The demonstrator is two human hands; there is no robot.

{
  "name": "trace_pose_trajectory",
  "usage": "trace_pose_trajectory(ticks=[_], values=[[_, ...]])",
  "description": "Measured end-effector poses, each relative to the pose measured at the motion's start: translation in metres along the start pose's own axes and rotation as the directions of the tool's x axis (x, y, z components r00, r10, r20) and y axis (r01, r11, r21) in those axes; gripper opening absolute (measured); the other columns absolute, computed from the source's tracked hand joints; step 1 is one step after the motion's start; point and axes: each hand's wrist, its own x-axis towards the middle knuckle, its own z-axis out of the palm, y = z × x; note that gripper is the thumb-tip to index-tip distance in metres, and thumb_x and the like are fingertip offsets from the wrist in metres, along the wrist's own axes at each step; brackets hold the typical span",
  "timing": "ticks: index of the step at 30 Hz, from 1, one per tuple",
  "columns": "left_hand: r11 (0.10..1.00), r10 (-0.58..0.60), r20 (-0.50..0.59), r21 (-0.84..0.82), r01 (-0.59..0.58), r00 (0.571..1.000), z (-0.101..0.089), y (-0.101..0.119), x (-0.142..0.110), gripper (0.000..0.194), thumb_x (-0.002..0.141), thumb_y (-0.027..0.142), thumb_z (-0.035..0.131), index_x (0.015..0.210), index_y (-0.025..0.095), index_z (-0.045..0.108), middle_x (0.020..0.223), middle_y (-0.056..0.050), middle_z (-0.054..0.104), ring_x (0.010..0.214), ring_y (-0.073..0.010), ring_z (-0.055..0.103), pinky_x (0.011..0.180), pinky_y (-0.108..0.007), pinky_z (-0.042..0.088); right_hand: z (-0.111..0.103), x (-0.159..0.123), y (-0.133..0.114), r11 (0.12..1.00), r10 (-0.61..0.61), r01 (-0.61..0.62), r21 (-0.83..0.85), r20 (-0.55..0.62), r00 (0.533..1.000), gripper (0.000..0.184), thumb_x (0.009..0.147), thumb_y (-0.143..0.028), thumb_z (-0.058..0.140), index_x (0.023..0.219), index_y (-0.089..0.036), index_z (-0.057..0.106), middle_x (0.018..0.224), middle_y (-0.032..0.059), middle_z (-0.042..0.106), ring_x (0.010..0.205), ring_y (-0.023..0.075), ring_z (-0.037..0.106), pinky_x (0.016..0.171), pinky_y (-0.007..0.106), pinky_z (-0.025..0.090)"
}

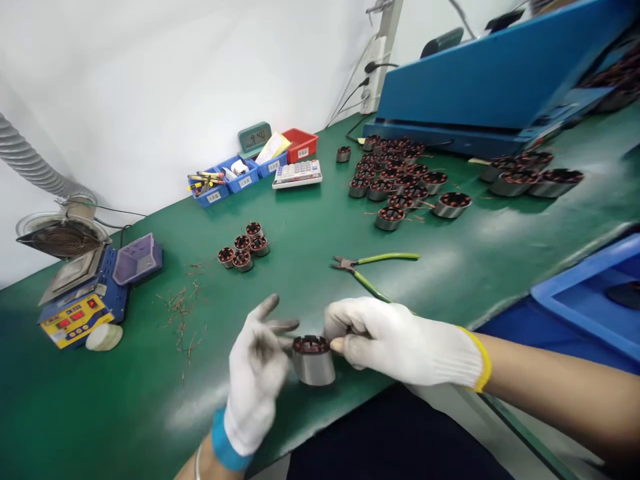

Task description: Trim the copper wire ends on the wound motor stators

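Note:
A motor stator (314,363), a steel ring with dark slots and copper-coloured windings on top, stands near the front edge of the green table. My left hand (257,373), in a white glove, is at its left side with the fingers spread, the fingertips close to the ring. On the right, my gloved right hand (385,337) is closed in a pinch at the stator's upper rim; what lies between thumb and finger is too small to make out. Beyond that hand lie green-handled cutting pliers (353,264), jaws apart, one handle partly covered by the hand.
Several small stators (243,260) stand at mid-left, beside copper wire scraps (183,307). More stators (390,218) crowd the back right before a blue machine (460,93). A solder pot (83,313), purple tray (137,260), calculator (299,173) and blue bin (590,300) surround the workspace.

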Motion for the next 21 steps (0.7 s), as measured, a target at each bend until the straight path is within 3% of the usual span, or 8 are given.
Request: trace_pose_trajectory(ticks=[1,3,6,10,13,15,18,21], values=[[0.973,-0.175,0.058,-0.142,0.182,0.983,-0.001,-0.002,0.004,0.042,0.092,0.061,0.056,0.084,0.020,0.060,0.125,-0.015,0.066,0.097,-0.0278,0.069,0.079,-0.042,0.060,0.000,-0.001,-0.003,0.994,-0.038,0.035,-0.105,-0.026,0.999,0.009,0.083,-0.026,0.054,0.079,-0.022,0.061,0.072,0.0009,0.068,0.067,0.0166,0.062,0.060,0.027,0.043],[0.852,-0.387,0.330,-0.229,0.471,0.861,-0.003,-0.005,0.012,0.053,0.084,0.071,0.060,0.091,0.019,0.064,0.098,-0.011,0.070,0.076,-0.0224,0.068,0.062,-0.033,0.057,0.002,-0.001,-0.008,0.952,-0.106,0.094,-0.291,-0.024,0.994,0.009,0.085,-0.025,0.056,0.082,-0.022,0.064,0.082,0.0028,0.071,0.075,0.0183,0.064,0.064,0.028,0.042],[0.783,-0.446,0.541,-0.150,0.603,0.713,-0.001,-0.006,0.018,0.051,0.074,0.064,0.076,0.080,0.015,0.065,0.072,-0.004,0.062,0.058,-0.0147,0.058,0.052,-0.026,0.050,0.004,0.000,-0.015,0.842,-0.157,0.150,-0.519,0.031,0.987,0.010,0.087,-0.024,0.058,0.091,-0.023,0.066,0.084,0.0032,0.071,0.074,0.0195,0.065,0.059,0.028,0.036],[0.812,-0.389,0.394,-0.280,0.512,0.833,0.006,0.000,0.017,0.059,0.068,0.047,0.088,0.112,0.014,0.066,0.099,-0.009,0.070,0.082,-0.0205,0.068,0.072,-0.032,0.057,-0.003,0.001,-0.027,0.644,-0.207,0.146,-0.751,0.012,0.978,0.009,0.089,-0.024,0.056,0.092,-0.021,0.064,0.081,0.0044,0.069,0.065,0.0187,0.062,0.052,0.029,0.021],[0.791,-0.323,0.215,-0.473,0.387,0.922,0.006,0.003,0.016,0.072,0.060,0.030,0.094,0.123,0.019,0.061,0.115,-0.010,0.069,0.103,-0.0231,0.066,0.088,-0.035,0.055,-0.013,0.002,-0.037,0.643,-0.168,0.091,-0.761,-0.024,0.985,0.007,0.090,-0.022,0.056,0.090,-0.021,0.062,0.084,0.0042,0.070,0.066,0.0178,0.062,0.053,0.028,0.021],[0.729,-0.277,0.172,-0.604,0.323,0.945,0.002,0.002,0.016,0.058,0.062,0.036,0.091,0.111,0.020,0.066,0.111,-0.008,0.070,0.103,-0.0242,0.067,0.091,-0.038,0.055,-0.018,0.004,-0.046,0.669,-0.149,0.075,-0.739,-0.035,0.988,0.006,0.089,-0.021,0.056,0.089,-0.021,0.062,0.086,0.0032,0.070,0.066,0.0170,0.062,0.052,0.027,0.022],[0.620,-0.279,0.199,-0.710,0.334,0.940,-0.001,-0.002,0.019,0.040,0.071,0.054,0.080,0.087,0.020,0.066,0.099,-0.006,0.071,0.103,-0.0258,0.068,0.094,-0.042,0.056,-0.016,0.008,-0.065,0.598,-0.197,0.141,-0.789,0.025,0.980,0.006,0.086,-0.023,0.059,0.089,-0.021,0.063,0.087,0.0045,0.071,0.066,0.0182,0.064,0.049,0.028,0.020],[0.586,-0.388,0.413,-0.579,0.566,0.824,0.006,-0.007,0.020,0.048,0.073,0.066,0.074,0.084,0.020,0.064,0.084,-0.006,0.070,0.094,-0.0277,0.070,0.084,-0.043,0.058,-0.006,0.012,-0.083,0.450,-0.179,0.265,-0.853,0.205,0.962,0.009,0.083,-0.024,0.063,0.089,-0.018,0.066,0.084,0.0072,0.072,0.061,0.0206,0.065,0.044,0.031,0.015]])
